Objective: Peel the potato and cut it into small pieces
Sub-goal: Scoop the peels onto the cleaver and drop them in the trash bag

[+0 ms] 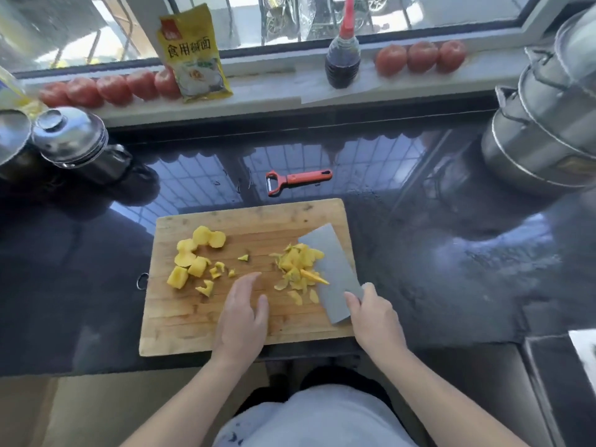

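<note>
Here we judge the cutting nearly done: yellow potato chunks (190, 259) lie at the left of the wooden cutting board (251, 330), thin peelings (298, 269) heaped against the broad grey cleaver (332, 272). Our right hand (375, 314) grips its handle; our left hand (243, 314) hovers open. Next we'd sweep peelings aside.

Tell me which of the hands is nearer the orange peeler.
Left, narrowly. The left hand lies open on the board, below and slightly left of the orange peeler; the right hand, gripping the cleaver, sits farther right.
</note>
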Available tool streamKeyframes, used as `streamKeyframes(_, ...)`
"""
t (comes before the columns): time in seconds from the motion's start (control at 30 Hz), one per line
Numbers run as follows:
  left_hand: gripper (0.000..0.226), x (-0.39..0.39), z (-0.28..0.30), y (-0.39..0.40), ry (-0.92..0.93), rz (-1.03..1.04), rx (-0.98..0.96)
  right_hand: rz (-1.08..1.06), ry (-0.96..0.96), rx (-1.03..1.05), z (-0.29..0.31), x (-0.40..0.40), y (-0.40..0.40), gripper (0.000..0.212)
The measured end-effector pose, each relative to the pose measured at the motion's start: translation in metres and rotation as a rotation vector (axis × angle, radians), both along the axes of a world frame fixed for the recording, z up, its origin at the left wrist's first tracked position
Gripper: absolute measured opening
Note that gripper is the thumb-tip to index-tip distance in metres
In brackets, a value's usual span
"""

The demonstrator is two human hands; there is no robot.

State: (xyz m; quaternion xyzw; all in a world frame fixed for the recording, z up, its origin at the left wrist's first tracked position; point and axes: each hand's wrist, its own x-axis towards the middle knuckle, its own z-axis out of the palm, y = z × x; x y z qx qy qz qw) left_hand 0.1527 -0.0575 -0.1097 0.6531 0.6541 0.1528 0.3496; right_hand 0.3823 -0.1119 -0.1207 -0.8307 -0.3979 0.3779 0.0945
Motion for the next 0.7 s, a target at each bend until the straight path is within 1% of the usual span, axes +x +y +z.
streamKeyframes(0.1, 0.045, -0.003, -0.008, 0.020, -0.046, -0.069, -0.005, -0.157, 0.001, 0.066, 0.001, -0.010, -0.004, 0.031)
streamKeyframes(0.2, 0.049, -0.009, -0.018, 0.035, -0.051, -0.162, 0.013, -0.261, -0.051, 0.091, -0.005, -0.011, -0.017, 0.033)
streamKeyframes(0.33, 0.055, -0.001, -0.033, 0.052, -0.039, -0.276, 0.072, -0.305, -0.154, 0.127, -0.012, -0.019, -0.024, 0.033)
streamKeyframes(0.5, 0.058, 0.017, -0.053, 0.063, 0.000, -0.337, 0.151, -0.385, -0.227, 0.145, -0.013, -0.025, -0.033, 0.030)
streamKeyframes(0.57, 0.059, 0.025, -0.058, 0.068, 0.018, -0.386, 0.185, -0.403, -0.230, 0.135, -0.012, -0.032, -0.038, 0.032)
streamKeyframes(0.63, 0.067, 0.037, -0.062, 0.070, 0.037, -0.438, 0.211, -0.416, -0.205, 0.143, -0.014, -0.044, -0.039, 0.033)
streamKeyframes(0.7, 0.070, 0.052, -0.064, 0.064, 0.013, -0.447, 0.221, -0.403, -0.207, 0.146, -0.016, -0.061, -0.036, 0.034)
